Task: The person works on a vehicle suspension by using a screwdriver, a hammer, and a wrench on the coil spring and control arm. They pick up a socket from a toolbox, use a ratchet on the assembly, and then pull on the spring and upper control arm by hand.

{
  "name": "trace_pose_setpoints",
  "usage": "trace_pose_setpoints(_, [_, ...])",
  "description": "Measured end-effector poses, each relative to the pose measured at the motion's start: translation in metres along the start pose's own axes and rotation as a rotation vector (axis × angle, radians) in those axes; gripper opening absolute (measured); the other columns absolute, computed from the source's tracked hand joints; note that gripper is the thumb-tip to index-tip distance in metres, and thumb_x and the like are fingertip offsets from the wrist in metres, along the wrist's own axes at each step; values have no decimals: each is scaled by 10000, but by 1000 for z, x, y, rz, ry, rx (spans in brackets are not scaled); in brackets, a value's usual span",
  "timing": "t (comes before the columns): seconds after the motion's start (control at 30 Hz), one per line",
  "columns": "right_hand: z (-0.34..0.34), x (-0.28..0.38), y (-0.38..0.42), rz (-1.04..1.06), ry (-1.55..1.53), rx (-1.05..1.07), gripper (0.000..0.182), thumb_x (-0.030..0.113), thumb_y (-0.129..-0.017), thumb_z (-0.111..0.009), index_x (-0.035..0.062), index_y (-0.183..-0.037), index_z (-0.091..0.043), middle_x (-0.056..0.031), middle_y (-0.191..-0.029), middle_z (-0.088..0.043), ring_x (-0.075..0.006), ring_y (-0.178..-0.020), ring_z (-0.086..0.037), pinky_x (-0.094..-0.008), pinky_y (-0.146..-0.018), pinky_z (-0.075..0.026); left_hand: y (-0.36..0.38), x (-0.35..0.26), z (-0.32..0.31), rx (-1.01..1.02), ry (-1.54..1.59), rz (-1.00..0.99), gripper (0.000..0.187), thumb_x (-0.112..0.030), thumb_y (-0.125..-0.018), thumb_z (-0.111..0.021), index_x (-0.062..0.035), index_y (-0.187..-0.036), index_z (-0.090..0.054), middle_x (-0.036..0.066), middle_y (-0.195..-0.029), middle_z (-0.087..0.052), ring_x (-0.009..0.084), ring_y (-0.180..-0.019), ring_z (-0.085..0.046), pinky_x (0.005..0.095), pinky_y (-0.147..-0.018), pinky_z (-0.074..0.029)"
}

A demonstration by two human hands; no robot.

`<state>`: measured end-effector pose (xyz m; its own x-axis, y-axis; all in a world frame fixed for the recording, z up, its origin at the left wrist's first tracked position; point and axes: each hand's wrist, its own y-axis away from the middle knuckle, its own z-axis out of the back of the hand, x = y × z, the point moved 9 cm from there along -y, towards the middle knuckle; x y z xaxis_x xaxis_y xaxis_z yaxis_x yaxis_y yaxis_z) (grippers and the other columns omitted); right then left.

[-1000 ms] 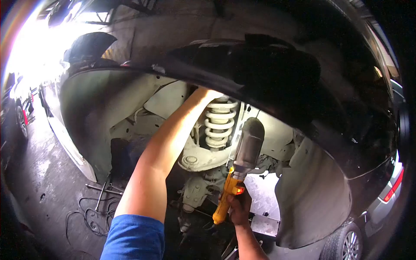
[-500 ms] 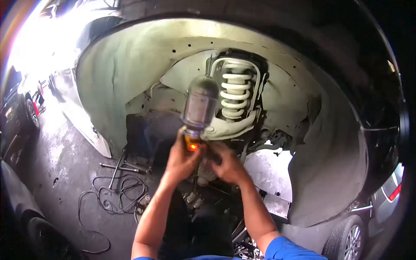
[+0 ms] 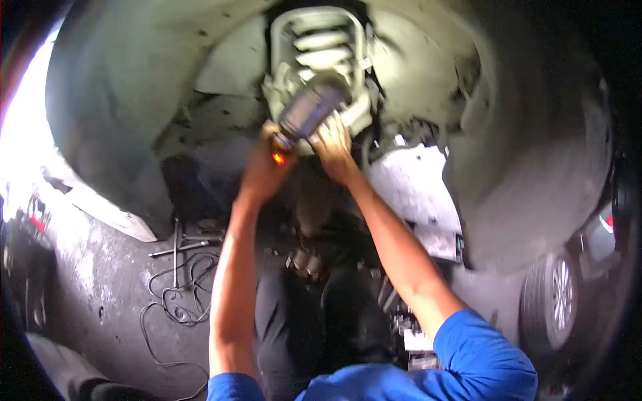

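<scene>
My left hand (image 3: 262,164) is closed around the lower end of a work light (image 3: 309,112), a dark capsule-shaped body with a glowing orange spot near the grip. The lamp tilts up and to the right, its far end overlapping the bottom of a white coil spring (image 3: 324,57) in the wheel well. Beside the lamp's right side, my right hand (image 3: 333,150) reaches up with its fingers stretched out and brightly lit. Just behind those fingers lies the pale suspension arm (image 3: 360,115) below the spring.
The wheel arch liner (image 3: 535,140) curves around both arms. On the floor at left lie a cross-shaped wrench (image 3: 176,250) and a looped black cable (image 3: 177,311). A wheel (image 3: 552,297) stands at right, and several tools (image 3: 408,327) lie by my legs.
The view has shifted downward and come closer to the spring. The work light has tilted further right, and my right hand has risen from near its handle to alongside its body, fingers extending.
</scene>
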<state>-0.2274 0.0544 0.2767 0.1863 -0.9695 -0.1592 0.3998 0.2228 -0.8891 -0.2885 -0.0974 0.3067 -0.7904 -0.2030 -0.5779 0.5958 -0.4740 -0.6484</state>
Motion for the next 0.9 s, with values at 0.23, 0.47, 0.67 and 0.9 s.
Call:
trace_pose_setpoints(0.23, [96,-28,82,-862,-866,350,654,558,-980,-597,91,-1437,-564,-198,-1454,-564,-311,-1363,-521,-416,-1158,-379,-9,19,-10,-21,-55,-53,515,-426,-916,-708,-10,-1197,-596,188,-1055,-705,309,-946,-684,414,-826,-522])
trace_pose_setpoints(0.47, [247,17,434,-1786,-658,-141,472,357,-1005,-631,13,-1329,-641,-106,-1207,-718,-152,-1015,-686,-299,-856,-533,-15,47,-11,2,3,106,543,-402,-895,-748,33,-1199,-630,158,-1096,-713,260,-969,-650,405,-859,-507])
trace_pose_setpoints(0.67, [305,64,594,-2065,60,-56,429,343,-951,-634,-24,-1160,-711,-133,-1076,-741,-249,-964,-694,-391,-864,-537,-22,41,-11,22,-72,39,522,-340,-864,-803,54,-1168,-645,155,-1090,-721,251,-961,-645,387,-902,-492])
trace_pose_setpoints(0.9, [159,-32,571,-1538,264,461,310,257,-945,-607,-22,-1043,-701,-289,-1020,-697,-464,-1011,-668,-505,-860,-521,-11,81,-17,8,47,130,607,-374,-847,-813,7,-1256,-576,172,-1075,-716,296,-951,-683,420,-869,-527])
